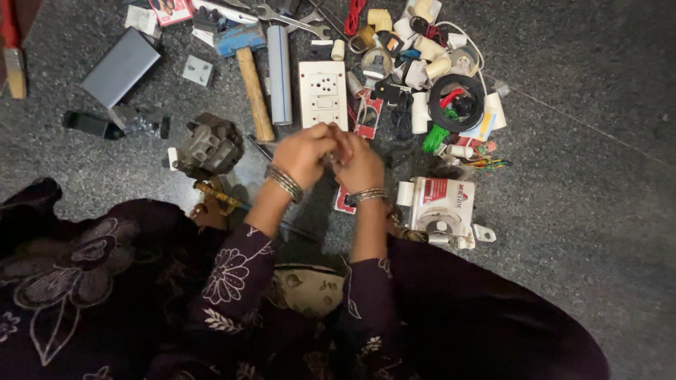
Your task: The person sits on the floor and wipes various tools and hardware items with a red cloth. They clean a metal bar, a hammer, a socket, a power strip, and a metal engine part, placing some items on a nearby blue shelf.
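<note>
1. The left hand [304, 151] and right hand [359, 165] meet at the middle of the frame, each grip pinched narrow on one small part [331, 156], held up close to see it.
2. The fingers cover it almost wholly; I cannot tell its kind.
3. Just above lies a white plastic switch plate [323, 93], beside a wooden-handled hammer [252, 88], on the speckled grey floor [577, 176].

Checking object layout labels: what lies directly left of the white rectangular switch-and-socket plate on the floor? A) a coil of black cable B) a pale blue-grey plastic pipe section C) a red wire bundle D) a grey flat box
B: the pale blue-grey plastic pipe section lies alongside the left edge of the white rectangular switch-and-socket plate, with the wooden-handled hammer further left.
</note>
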